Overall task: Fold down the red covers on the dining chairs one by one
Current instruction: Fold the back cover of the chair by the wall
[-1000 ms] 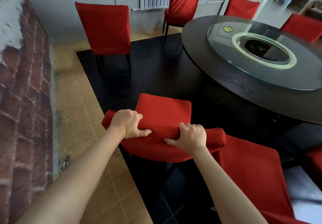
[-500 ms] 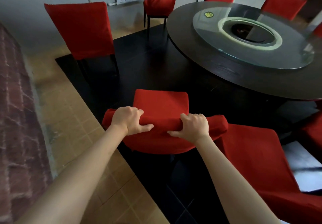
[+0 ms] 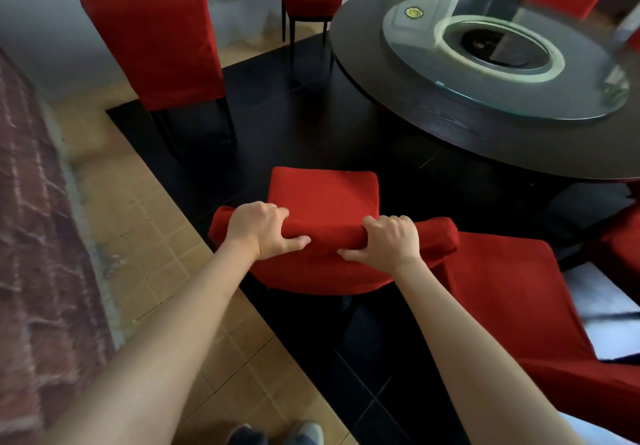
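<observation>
A dining chair stands right in front of me with a red cover [image 3: 323, 202] over its seat and back. The cover's top is bunched into a thick roll along the backrest. My left hand [image 3: 261, 230] grips the roll near its left end, fingers over the top and thumb underneath. My right hand [image 3: 389, 242] grips the same roll right of the middle. The chair's frame is hidden under the fabric.
A second red-covered chair [image 3: 512, 302] stands close on the right, another red-covered chair [image 3: 156, 46] stands ahead at the left. More red chairs ring the dark round table [image 3: 450, 133] with its glass turntable [image 3: 502, 56]. A brick wall [image 3: 31, 236] runs along the left.
The camera has tipped down and shifted, so the far chairs sit higher in view. Both hands keep the same grip on the rolled cover.
</observation>
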